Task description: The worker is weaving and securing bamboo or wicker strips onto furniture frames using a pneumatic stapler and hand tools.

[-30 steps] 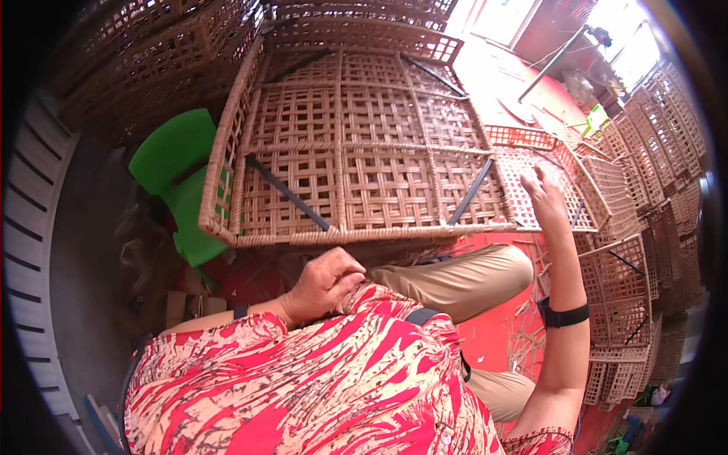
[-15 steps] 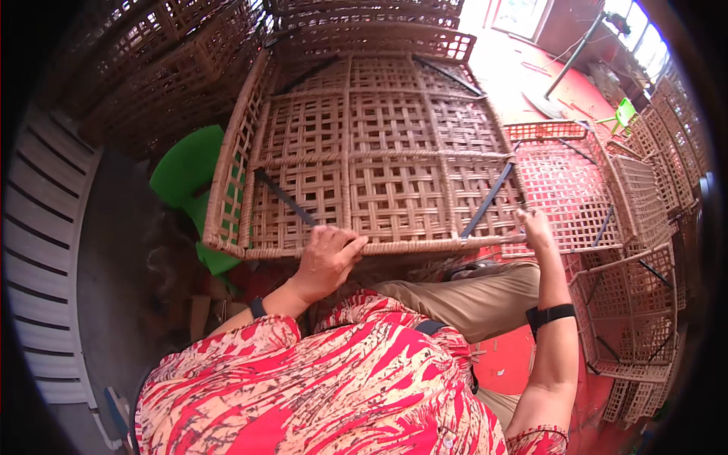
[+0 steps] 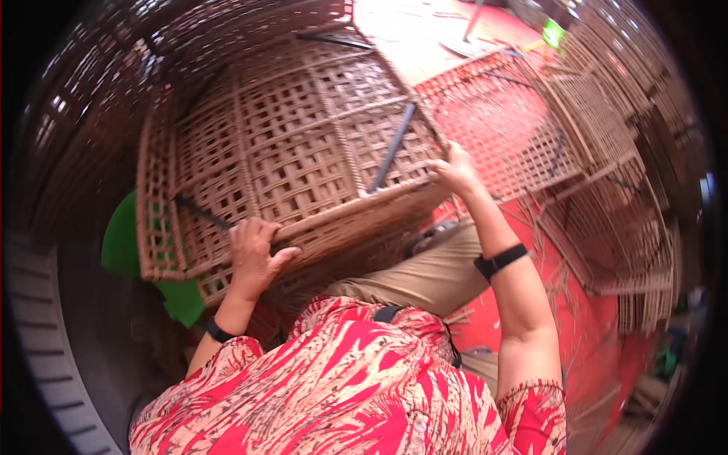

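A large brown wicker tray (image 3: 292,133) with low woven sides and black corner braces lies tilted across my lap area. My left hand (image 3: 255,254) is wrapped over its near rim, left of the middle, thumb stretched along the edge. At the tray's near right corner my right hand (image 3: 458,171) grips the rim with bent fingers. Below the near rim another woven surface (image 3: 341,239) shows; whether it belongs to the same piece, I cannot tell. A dark brace (image 3: 394,148) crosses the corner close to my right hand.
A green plastic chair (image 3: 121,243) stands behind the tray's left end. More wicker pieces (image 3: 607,220) are stacked on the right, and others rise at the far left. Cane scraps litter the red floor (image 3: 523,303). A grey slatted surface (image 3: 34,326) borders the left.
The view has swung to the right. The tray now sits slanted, its right end farther up than its left, and more of the woven surface below its near rim shows. Both hands stay on the rim.
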The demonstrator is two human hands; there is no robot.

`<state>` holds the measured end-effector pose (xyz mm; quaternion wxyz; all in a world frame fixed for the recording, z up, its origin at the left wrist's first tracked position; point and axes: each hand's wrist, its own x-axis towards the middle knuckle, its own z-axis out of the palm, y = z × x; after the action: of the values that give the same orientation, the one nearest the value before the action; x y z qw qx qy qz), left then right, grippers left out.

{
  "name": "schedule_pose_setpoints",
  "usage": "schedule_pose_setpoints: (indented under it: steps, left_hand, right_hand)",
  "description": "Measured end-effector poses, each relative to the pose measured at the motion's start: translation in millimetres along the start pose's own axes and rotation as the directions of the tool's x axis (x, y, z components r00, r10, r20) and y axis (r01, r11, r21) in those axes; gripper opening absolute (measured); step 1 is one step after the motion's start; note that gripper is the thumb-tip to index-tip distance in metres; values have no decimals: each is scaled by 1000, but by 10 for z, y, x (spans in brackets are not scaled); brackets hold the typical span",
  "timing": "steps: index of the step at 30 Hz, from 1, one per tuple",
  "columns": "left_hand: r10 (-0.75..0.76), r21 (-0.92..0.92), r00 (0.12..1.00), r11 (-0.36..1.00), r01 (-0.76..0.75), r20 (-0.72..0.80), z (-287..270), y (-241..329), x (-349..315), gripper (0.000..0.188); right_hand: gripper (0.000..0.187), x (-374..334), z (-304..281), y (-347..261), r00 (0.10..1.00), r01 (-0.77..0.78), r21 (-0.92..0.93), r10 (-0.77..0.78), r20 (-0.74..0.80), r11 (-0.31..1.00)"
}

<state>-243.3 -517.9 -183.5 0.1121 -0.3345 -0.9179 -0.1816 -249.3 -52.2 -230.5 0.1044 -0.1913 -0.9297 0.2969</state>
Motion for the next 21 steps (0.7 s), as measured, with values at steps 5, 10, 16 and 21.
schedule_pose_setpoints:
  steps: [5,10,16,21]
  left_hand:
    - [31,88,998,995,-36,59,-49,126,-40,77]
    - [-36,106,997,994,29,61,16,156,-42,66]
    - [-27,60,996,998,22,87,37,17,1,46]
    - [30,-55,995,998,-25,93,78,-59,63,45]
  right_hand:
    - [74,-156,-74,-298,995,-100,-126,95,-41,987]
    - [68,-195,-334,-397,984,-98,30,93,152,995]
    - [89,-601,-1235,-198,971,-180,383,103,214,906]
    - [80,-1193,-1860,338,955,-256,619,294,43,743]
